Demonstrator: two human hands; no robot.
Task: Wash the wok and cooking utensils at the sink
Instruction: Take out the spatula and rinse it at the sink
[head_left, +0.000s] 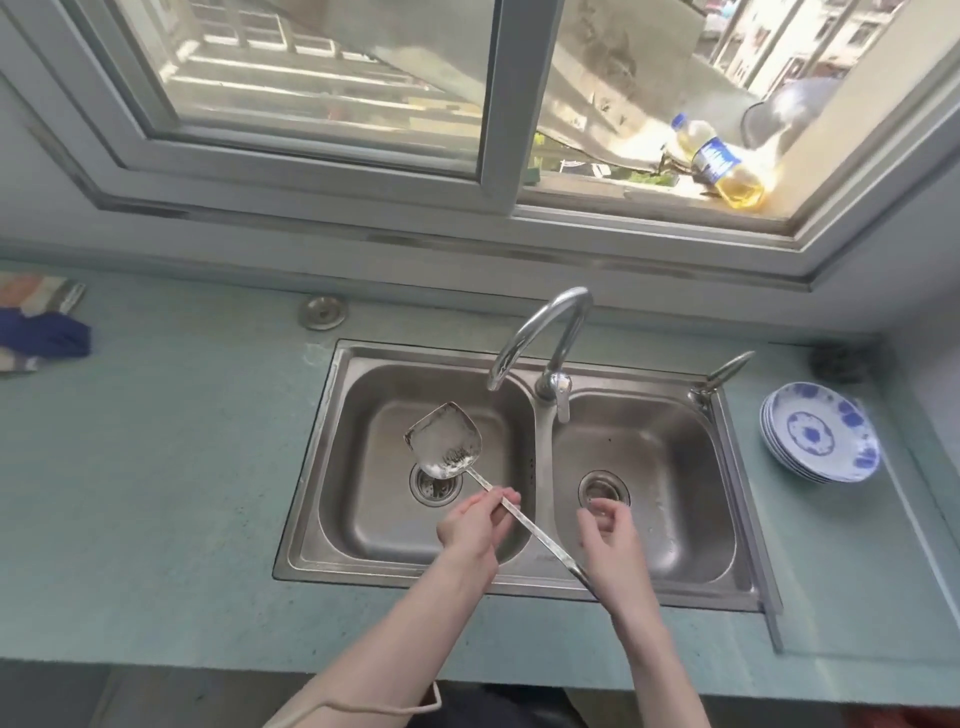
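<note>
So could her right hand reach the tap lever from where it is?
Probably yes: the right hand hovers free over the right basin, and nothing lies between it and the tap lever just beyond.

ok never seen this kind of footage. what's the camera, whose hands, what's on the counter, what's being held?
There is no machine here: a person wears one wide-angle camera on the head, looking down at their own bare hands over a double-bowl steel sink.

The left hand grips the handle of a metal wok spatula, whose blade hangs over the left bowl with white residue on it. The right hand is loosely curled over the right bowl and seems to hold nothing.

No water shows at the faucet. On the counter, a stack of blue-and-white plates sits to the right and a cloth at far left. An oil bottle stands on the windowsill.
</note>
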